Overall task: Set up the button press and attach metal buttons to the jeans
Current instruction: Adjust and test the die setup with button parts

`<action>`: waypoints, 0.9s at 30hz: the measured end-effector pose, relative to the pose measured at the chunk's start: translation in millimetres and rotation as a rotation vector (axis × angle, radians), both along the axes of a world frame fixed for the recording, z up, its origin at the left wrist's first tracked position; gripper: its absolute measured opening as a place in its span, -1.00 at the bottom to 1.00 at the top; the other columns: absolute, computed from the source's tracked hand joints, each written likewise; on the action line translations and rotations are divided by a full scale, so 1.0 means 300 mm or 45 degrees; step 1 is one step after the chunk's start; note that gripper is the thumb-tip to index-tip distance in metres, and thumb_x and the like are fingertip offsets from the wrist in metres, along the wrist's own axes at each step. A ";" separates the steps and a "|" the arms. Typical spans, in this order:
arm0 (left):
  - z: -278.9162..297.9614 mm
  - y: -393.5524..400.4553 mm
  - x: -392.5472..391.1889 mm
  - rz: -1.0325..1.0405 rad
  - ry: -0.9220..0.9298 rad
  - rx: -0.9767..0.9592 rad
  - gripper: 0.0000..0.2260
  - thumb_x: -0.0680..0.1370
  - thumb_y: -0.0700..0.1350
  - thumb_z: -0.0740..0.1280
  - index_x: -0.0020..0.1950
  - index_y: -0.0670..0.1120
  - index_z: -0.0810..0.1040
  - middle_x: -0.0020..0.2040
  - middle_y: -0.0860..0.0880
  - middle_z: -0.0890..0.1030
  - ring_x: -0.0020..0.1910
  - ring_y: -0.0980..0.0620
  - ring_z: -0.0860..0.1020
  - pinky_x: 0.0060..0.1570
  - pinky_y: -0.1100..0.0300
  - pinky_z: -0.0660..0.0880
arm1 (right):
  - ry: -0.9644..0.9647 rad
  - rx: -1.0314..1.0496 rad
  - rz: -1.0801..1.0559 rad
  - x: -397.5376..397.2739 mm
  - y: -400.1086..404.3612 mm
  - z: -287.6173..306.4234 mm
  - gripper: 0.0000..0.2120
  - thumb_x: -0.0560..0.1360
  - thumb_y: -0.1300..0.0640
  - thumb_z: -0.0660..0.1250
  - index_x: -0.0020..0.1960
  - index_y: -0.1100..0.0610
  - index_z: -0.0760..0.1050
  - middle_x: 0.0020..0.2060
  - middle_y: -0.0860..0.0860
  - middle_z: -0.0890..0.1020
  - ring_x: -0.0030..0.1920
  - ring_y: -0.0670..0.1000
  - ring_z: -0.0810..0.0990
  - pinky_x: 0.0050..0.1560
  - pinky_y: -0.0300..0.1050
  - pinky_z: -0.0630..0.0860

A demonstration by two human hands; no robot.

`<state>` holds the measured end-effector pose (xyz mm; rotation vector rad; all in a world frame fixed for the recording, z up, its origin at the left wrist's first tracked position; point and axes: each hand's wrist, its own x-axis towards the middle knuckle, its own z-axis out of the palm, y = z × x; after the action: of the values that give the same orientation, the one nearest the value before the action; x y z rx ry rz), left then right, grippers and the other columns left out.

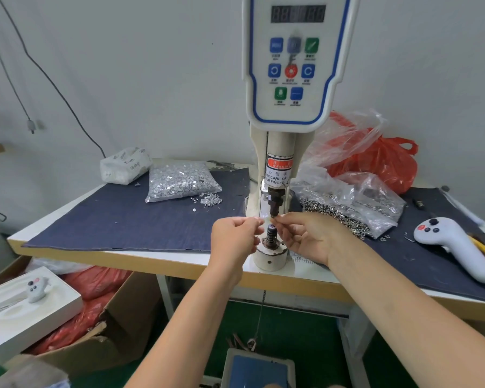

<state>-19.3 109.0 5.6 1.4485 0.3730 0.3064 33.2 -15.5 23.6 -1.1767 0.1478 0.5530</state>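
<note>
**Fingers between the dies while the button press is loaded**

The main risk is a pinch: both hands sit directly between the upper die (275,204) and the spring-loaded lower die (271,236) of the button press (287,79), centre frame. A press on the foot pedal (259,369), bottom centre, would likely catch a fingertip. The part could also seat crooked or drop.

The left hand (235,236) has its fingers curled, pinching something small, too tiny to identify. The right hand (303,236) pinches a small part at the upper die's tip. Bagged buttons (350,205) lie on the worktop (129,257), centre right; no jeans are visible.
</note>
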 end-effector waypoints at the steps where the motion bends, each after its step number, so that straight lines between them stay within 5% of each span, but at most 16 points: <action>1: 0.001 -0.001 0.001 -0.007 0.002 0.007 -0.83 0.50 -0.22 0.37 -0.29 -0.14 0.61 -0.44 0.04 0.58 -0.50 0.13 0.44 -0.44 0.30 0.42 | 0.000 -0.004 -0.005 0.001 -0.001 0.002 -0.93 0.44 0.39 0.33 -0.21 0.31 0.53 -0.49 0.08 0.63 -0.54 -0.12 0.56 -0.51 -0.38 0.47; 19: 0.029 -0.020 0.028 -0.142 0.000 -0.006 -0.77 0.52 -0.27 0.32 -0.34 -0.18 0.60 -0.44 -0.03 0.55 -0.54 0.15 0.38 -0.53 0.37 0.33 | -0.084 -0.055 -0.087 -0.003 0.005 0.015 -0.91 0.45 0.45 0.28 -0.22 0.35 0.48 -0.38 0.16 0.57 -0.37 -0.02 0.51 -0.46 -0.34 0.46; 27: 0.036 -0.022 0.031 -0.147 -0.024 -0.093 -0.76 0.53 -0.31 0.30 -0.34 -0.20 0.59 -0.45 -0.04 0.56 -0.47 0.13 0.47 -0.45 0.39 0.45 | -0.042 0.056 -0.083 -0.004 0.000 0.012 -0.93 0.46 0.44 0.25 -0.18 0.38 0.49 -0.43 0.17 0.61 -0.41 -0.03 0.54 -0.45 -0.33 0.50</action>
<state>-10.0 102.4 16.5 1.3889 0.2809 0.2109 31.9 -15.5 27.1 -1.1340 0.1448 0.4770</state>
